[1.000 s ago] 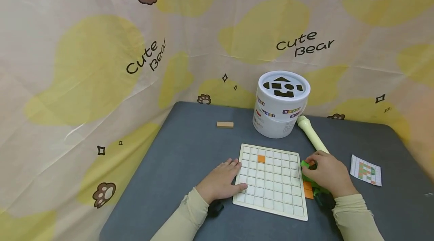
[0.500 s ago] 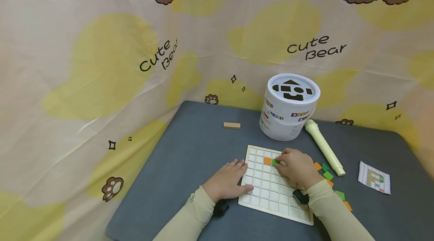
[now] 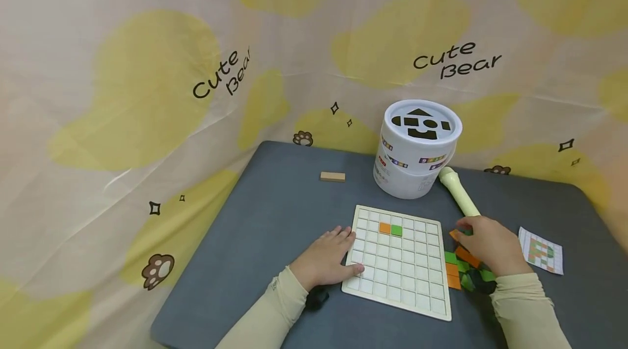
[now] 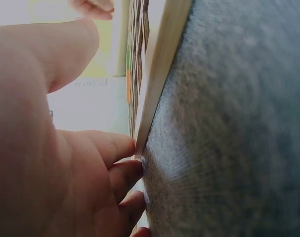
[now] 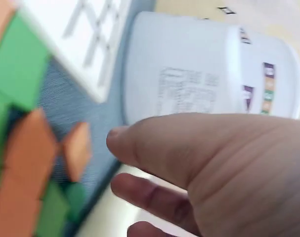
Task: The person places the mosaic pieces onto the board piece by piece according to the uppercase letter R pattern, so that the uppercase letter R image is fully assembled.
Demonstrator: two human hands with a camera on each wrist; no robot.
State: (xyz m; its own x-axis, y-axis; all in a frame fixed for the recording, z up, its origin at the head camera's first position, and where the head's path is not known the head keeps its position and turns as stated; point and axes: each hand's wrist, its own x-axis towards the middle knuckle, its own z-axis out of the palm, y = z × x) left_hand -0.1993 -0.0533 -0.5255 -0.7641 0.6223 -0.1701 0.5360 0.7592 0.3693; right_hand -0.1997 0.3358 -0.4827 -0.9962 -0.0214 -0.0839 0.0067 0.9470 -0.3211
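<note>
right hand (image 3: 492, 244) near tiles (image 3: 453, 276), thumb (image 5: 157, 143) and fingers (image 5: 149, 193) apart, clearest from right wrist

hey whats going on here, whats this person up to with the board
A person is working with coloured pieces on a white grid board. The left hand rests against the board's left edge, while the right hand is by the loose orange and green pieces off the board's right side. At this moment one orange tile and one green tile sit side by side on the grid. A printed card lies farther right.
</note>
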